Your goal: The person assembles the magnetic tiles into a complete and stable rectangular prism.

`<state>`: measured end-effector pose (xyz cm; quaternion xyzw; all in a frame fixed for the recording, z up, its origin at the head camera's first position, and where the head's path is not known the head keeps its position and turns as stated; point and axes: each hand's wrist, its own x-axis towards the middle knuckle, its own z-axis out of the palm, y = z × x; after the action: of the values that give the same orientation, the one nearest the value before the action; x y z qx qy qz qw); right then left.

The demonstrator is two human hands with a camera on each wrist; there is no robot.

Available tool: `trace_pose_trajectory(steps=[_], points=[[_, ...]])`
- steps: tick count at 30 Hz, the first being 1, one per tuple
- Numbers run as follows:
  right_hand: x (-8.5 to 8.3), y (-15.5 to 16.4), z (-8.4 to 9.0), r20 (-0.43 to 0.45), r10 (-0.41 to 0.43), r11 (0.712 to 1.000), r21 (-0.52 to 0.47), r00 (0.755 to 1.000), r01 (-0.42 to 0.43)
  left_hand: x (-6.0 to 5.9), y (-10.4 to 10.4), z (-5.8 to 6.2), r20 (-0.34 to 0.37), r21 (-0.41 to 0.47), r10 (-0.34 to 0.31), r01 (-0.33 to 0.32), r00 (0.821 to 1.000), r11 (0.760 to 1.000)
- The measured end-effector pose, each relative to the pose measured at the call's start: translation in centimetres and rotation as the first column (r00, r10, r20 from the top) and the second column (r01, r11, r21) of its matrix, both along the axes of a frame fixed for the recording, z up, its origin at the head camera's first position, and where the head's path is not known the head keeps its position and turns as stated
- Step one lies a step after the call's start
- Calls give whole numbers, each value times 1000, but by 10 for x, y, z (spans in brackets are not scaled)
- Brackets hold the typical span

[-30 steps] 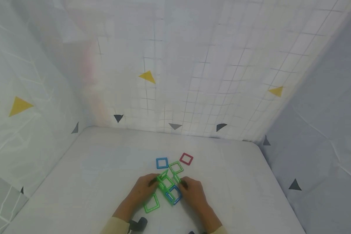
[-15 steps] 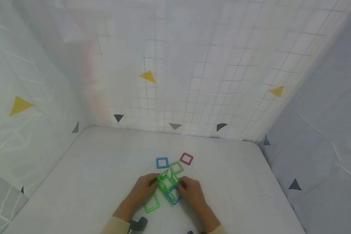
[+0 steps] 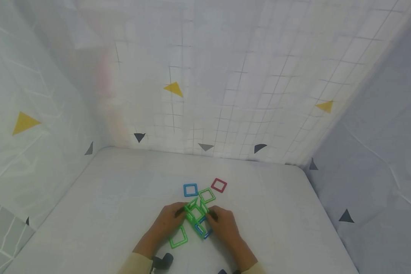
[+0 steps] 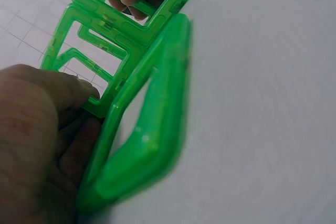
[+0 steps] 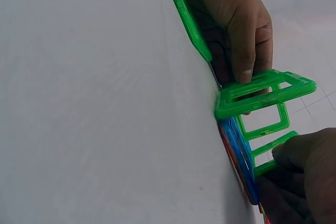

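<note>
Head view: person's L hand (image 3: 169,219) & R hand (image 3: 224,224) on opp. sides of a green frame assembly (image 3: 191,218), which stands on the white tabletop (image 3: 277,205). L fingers pinch the assembly's L wall, thumb against the green plastic (cf. L wrist view). R fingers pinch an upright green panel (image 3: 204,206) on the assembly's R side, thumb-to-finger gap narrow; can't tell if the panel's lower edge is fully seated. Blue tile (image 3: 208,234) at the assembly's near R end, partly hidden by R hand.

Other pcs, all rel. to the assembly: loose green square (image 3: 179,245) to its near L, just beside L hand; second green square (image 3: 212,193) just beyond its far end; blue square (image 3: 190,185) beyond, slightly L; red square (image 3: 221,181) farthest, beyond & R. Sleeves (image 3: 135,263) light-coloured, nearer the cam than the assembly.
</note>
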<state>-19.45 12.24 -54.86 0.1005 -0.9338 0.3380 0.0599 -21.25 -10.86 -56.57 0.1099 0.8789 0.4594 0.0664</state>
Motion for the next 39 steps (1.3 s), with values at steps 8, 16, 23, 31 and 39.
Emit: trace_pose_trajectory(steps=[8,16,23,31,39], points=[[-2,-1,-1,-6,15,1000,-1,1000,-15,0,0,0,-37,-12,-4,4,999,1000],[-2,-1,-3,18,26,1000,-3,1000,-26,0,1,-1,-15,-1,1,-1,1000,1000],[-2,0,-6,24,29,999,-17,999,-29,0,2,-1,-10,-6,13,-13,1000,1000],[-1,2,-10,3,44,999,-20,999,-44,1,1,1,-2,-4,5,-5,1000,1000],[-3,3,-13,-6,62,995,-77,998,-63,0,1,1,-5,-11,14,-14,1000,1000]])
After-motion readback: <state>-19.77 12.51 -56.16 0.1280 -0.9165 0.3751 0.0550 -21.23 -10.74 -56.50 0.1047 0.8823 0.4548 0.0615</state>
